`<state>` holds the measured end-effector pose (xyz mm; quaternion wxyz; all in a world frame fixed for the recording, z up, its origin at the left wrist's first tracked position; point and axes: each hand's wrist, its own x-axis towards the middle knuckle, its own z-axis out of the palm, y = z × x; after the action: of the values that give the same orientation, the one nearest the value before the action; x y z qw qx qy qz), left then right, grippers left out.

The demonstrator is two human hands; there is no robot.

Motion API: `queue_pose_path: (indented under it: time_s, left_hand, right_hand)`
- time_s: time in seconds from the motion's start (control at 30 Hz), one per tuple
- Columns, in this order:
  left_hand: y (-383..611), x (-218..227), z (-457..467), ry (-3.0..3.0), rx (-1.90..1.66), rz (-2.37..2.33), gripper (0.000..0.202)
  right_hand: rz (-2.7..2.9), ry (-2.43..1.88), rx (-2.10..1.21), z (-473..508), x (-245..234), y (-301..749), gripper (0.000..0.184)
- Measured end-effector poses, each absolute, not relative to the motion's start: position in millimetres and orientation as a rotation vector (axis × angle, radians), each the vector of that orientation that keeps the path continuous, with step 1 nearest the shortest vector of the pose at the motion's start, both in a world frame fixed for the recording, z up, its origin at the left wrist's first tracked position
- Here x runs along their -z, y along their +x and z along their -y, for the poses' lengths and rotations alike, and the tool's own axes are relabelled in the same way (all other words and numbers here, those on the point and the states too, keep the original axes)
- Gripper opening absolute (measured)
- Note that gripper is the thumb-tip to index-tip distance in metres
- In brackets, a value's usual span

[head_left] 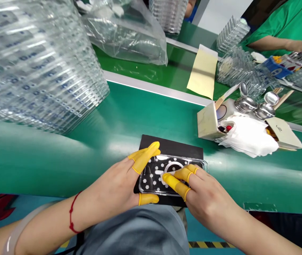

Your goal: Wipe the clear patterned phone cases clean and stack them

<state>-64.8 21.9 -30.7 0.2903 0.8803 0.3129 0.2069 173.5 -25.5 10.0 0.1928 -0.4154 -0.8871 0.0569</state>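
A clear phone case [151, 177] with small white flowers and a white ring lies flat on a black pad [172, 146]. My left hand [120, 182], in yellow finger cots, spans the left end of the case, with fingers by its far edge and thumb by its near edge. My right hand [197, 187], also in yellow finger cots, presses its closed fingertips onto the middle of the case, near the ring. A little white shows at those fingertips; whether it is a cloth or part of the print I cannot make out.
Tall stacks of clear cases [39, 67] fill the left of the green bench [124, 109]. At right stands an open box [209, 122] with white wipes [249, 136] and metal pump bottles [246, 104]. Behind are a plastic bag [129, 35], yellow paper [203, 72] and a co-worker's arm [275, 43].
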Motion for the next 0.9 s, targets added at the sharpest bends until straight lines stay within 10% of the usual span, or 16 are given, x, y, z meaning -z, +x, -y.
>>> queue_pose_path:
  time_s: [0.9]
  left_hand:
    - [-69, 36, -23, 2.359, -0.504, -0.885, 0.085]
  right_hand:
    - [2.559, -1.196, -0.333, 49, -10, 234, 0.035]
